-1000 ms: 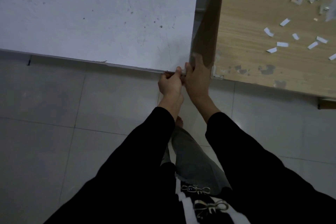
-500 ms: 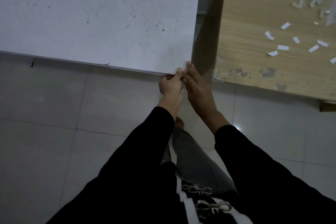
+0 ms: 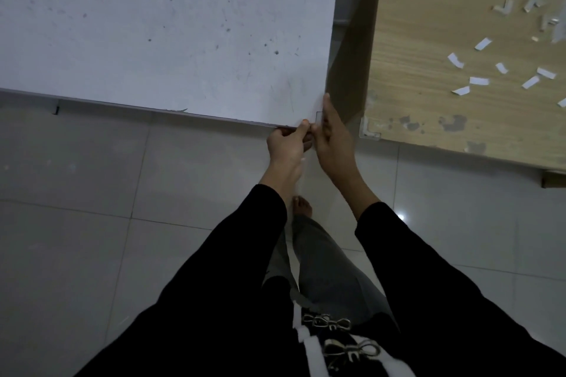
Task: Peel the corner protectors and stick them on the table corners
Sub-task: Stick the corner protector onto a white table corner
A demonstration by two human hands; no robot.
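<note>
A clear corner protector [image 3: 319, 118] sits on the near right corner of the white table [image 3: 159, 33]. My left hand [image 3: 288, 144] pinches the table's front edge at that corner, thumb on top, fingers curled underneath, touching the protector's front leg. With straight fingers, my right hand [image 3: 332, 134] presses along the corner's right side, against the protector. Most of the protector is hidden by both hands.
A wooden table [image 3: 459, 119] stands to the right across a narrow gap, with a protector [image 3: 369, 130] on its near left corner. Several loose protectors [image 3: 502, 7] and white backing strips [image 3: 478, 81] lie on it. Tiled floor [image 3: 92, 223] and my legs are below.
My right hand went from wrapping the corner to lying flat with straight fingers along the corner's right side. My left hand stayed pinching the front edge.
</note>
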